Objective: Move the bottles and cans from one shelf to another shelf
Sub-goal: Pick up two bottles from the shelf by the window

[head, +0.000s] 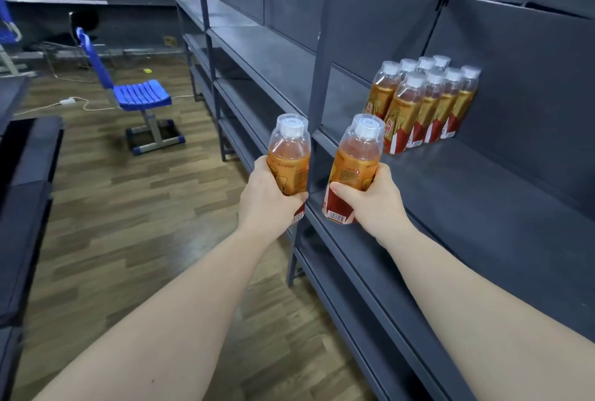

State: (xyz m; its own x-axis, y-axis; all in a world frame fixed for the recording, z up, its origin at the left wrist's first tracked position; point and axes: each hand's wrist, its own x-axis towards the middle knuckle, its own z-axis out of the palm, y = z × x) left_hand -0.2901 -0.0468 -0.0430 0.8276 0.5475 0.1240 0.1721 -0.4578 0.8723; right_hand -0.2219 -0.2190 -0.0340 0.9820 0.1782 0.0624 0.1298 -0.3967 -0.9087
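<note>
Two bare arms reach forward. The left hand [269, 199] is wrapped round a left bottle [289, 155], upright beside the shelf [467, 201] edge. The right hand [375, 199] is wrapped round a right bottle [355, 162] above that edge. Farther along the shelf stands a bottle cluster [425, 104]. Beyond, a blue chair [141, 96].
</note>
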